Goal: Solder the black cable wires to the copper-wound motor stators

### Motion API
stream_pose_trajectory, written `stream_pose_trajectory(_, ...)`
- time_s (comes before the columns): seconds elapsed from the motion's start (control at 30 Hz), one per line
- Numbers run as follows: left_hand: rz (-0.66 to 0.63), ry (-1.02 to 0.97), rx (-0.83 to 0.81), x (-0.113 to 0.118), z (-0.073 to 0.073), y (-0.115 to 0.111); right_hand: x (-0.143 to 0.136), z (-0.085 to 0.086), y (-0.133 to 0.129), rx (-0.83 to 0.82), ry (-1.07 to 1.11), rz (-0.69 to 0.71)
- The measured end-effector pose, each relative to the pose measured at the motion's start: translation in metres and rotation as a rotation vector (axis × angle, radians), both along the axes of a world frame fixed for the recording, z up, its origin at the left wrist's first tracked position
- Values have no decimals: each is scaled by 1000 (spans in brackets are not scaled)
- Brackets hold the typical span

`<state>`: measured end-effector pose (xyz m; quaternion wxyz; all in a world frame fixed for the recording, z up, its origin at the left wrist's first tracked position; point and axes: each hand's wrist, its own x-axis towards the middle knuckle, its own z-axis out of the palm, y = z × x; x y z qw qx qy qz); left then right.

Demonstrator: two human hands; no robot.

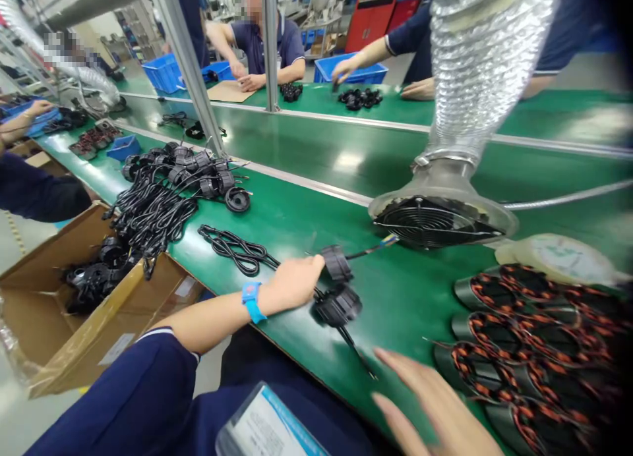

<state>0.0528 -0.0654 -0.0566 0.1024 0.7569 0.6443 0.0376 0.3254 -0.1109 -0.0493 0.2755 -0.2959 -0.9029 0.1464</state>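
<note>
My left hand (294,281), with a blue wristband, is closed at a black round plastic housing (336,263) with a cord; coloured wire ends (388,240) stick out from it to the right. Just below that hand is a second black housing (339,306), slightly blurred, its dark leads (359,354) pointing down toward the table's near edge. A folded black power cord (237,248) lies to the left of the hand. My right hand (435,400) is open at the lower right, its fingers apart and nothing between them. It is nearest the loose leads and the motor stators (487,370).
Several stators with orange windings cover the right side of the green table (291,209). A fume-extraction hood (440,222) hangs low ahead. Many corded housings (198,166) are piled at left, beside a cardboard box (93,337). Co-workers' hands (346,68) are across the table.
</note>
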Motion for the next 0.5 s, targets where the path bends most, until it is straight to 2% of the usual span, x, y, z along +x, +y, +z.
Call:
stream_pose_trajectory(0.07, -144, -32, -33, 19, 5, -5, -34, 14, 3, 135, -72, -12)
stream_pose_trajectory(0.13, -300, -86, -50, 24, 12, -8, -57, 19, 9, 209, -180, -74)
stream_pose_trajectory(0.2, -409, -136, -52, 12, 18, -13, -67, 20, 18, 178, -251, -125)
stream_pose_trajectory(0.23, -419, -143, -47, 1, 20, -15, -69, 19, 22, 138, -279, -144)
stream_pose_trajectory(0.3, -344, -114, -16, -27, 21, -21, -67, 19, 31, 44, -321, -160)
stream_pose_trajectory(0.4, -145, -46, 46, -65, 20, -32, -63, 21, 43, -65, -334, -145)
stream_pose_trajectory(0.5, -120, -101, 118, -85, 30, -39, -61, 32, 44, -107, -211, -166)
